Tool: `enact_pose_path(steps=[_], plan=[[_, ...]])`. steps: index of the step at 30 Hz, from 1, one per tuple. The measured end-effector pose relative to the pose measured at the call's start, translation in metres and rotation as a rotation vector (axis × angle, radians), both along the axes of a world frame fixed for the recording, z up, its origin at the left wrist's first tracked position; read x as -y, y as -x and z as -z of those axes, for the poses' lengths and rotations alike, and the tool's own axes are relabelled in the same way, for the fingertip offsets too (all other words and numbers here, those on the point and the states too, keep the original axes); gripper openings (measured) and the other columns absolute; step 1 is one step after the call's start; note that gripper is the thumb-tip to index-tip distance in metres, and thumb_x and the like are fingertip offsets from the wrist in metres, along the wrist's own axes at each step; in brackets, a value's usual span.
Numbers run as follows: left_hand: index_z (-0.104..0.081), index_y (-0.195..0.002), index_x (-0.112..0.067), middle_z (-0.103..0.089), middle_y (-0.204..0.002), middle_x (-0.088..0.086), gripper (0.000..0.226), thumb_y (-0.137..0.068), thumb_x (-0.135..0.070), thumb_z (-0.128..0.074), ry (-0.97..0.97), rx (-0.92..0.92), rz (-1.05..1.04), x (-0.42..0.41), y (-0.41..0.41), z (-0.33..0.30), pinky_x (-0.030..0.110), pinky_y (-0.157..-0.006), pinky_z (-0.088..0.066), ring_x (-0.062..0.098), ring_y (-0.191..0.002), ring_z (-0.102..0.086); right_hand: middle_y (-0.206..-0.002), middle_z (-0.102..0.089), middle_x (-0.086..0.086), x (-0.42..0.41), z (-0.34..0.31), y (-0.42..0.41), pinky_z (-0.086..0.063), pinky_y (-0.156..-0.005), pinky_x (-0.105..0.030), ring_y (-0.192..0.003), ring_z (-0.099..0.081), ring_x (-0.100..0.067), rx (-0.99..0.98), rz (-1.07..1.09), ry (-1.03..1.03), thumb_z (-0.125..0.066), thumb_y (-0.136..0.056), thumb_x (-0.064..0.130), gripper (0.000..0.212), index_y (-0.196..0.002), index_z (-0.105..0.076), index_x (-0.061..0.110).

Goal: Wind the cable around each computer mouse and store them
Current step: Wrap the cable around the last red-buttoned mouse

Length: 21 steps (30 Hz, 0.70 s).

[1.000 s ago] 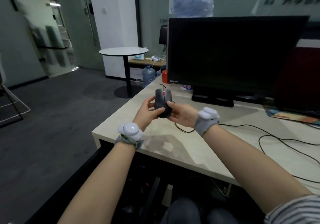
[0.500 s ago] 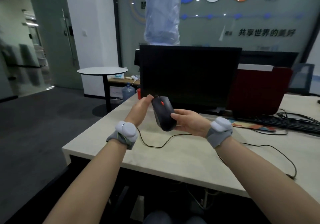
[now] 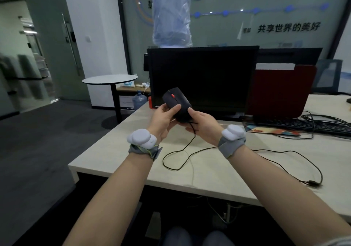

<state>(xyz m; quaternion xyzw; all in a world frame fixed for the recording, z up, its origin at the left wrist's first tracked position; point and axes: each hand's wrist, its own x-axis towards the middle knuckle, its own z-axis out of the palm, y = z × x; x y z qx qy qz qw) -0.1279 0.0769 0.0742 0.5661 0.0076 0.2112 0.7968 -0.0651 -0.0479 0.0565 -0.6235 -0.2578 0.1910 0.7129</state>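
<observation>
A black computer mouse [image 3: 177, 104] with a red scroll wheel is held in the air above the desk, in front of the monitor. My left hand [image 3: 163, 121] grips its left side, thumb across the top. My right hand [image 3: 204, 127] holds the mouse's rear end and pinches the black cable [image 3: 175, 158] there. The cable drops from the mouse, loops on the desk [image 3: 209, 173] and trails right to its USB plug [image 3: 313, 183] near the front edge. One strand seems to lie across the mouse's underside.
A dark Lenovo monitor [image 3: 203, 78] stands behind the hands. A red divider panel [image 3: 281, 91] and a black keyboard [image 3: 303, 125] with tangled cables lie to the right. A round side table [image 3: 110, 79] and a water jug [image 3: 139, 100] are off the desk's left.
The view has lifted and shifted right. The mouse has tilted with its nose up and left, my left hand has taken its side, and my right hand now pinches the cable at its rear.
</observation>
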Motion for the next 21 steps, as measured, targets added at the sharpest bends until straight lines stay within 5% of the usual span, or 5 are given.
enact_pose_path(steps=[4,8,14,17,21], plan=[[-0.043,-0.129,0.002,-0.055,-0.128,0.019,0.045,-0.088,-0.005,-0.058,-0.075,0.029,-0.133,-0.003,-0.006,0.003,0.034,-0.101,-0.043,0.025,-0.118,-0.053,-0.106,-0.070,-0.004,0.000,0.000,-0.001,-0.050,-0.085,-0.026,-0.096,-0.069,-0.016,0.046,-0.004,0.002,-0.056,-0.091,0.031,0.035,-0.121,-0.055,0.013],[-0.040,-0.134,-0.005,-0.055,-0.131,0.012,0.050,-0.089,-0.012,-0.059,-0.110,0.034,-0.182,0.004,-0.007,0.006,0.027,-0.093,-0.042,0.020,-0.119,-0.052,-0.101,-0.068,-0.007,-0.005,-0.004,0.000,-0.051,-0.079,-0.022,-0.092,-0.067,-0.017,0.025,0.061,-0.060,-0.058,-0.090,0.022,0.032,-0.119,-0.055,0.010],[-0.057,-0.109,-0.033,-0.064,-0.106,-0.003,0.066,-0.085,-0.072,-0.010,-0.113,-0.199,0.259,0.018,-0.007,0.027,0.049,-0.104,-0.027,0.017,-0.110,-0.054,-0.093,-0.062,-0.016,-0.005,-0.016,-0.002,-0.050,-0.070,-0.025,-0.079,-0.058,-0.023,-0.025,0.033,-0.175,-0.053,-0.092,0.015,0.031,-0.116,-0.055,-0.004],[-0.056,-0.105,-0.029,-0.067,-0.099,-0.002,0.055,-0.092,-0.062,-0.014,-0.331,-0.319,0.374,0.019,-0.006,0.047,0.049,-0.102,-0.021,0.016,-0.108,-0.057,-0.097,-0.062,-0.013,0.005,-0.020,-0.007,-0.047,-0.077,-0.027,-0.086,-0.059,-0.023,0.040,0.092,-0.079,-0.056,-0.091,0.021,0.033,-0.118,-0.057,0.001],[-0.060,-0.090,-0.015,-0.058,-0.071,0.002,0.018,-0.097,-0.020,-0.044,-0.606,-0.240,0.223,0.005,-0.005,0.051,0.031,-0.082,-0.047,0.017,-0.072,-0.056,-0.106,-0.065,-0.004,0.026,-0.015,-0.019,-0.046,-0.092,-0.029,-0.099,-0.062,-0.017,0.202,0.197,0.123,-0.058,-0.090,0.026,0.039,-0.127,-0.054,0.015]])
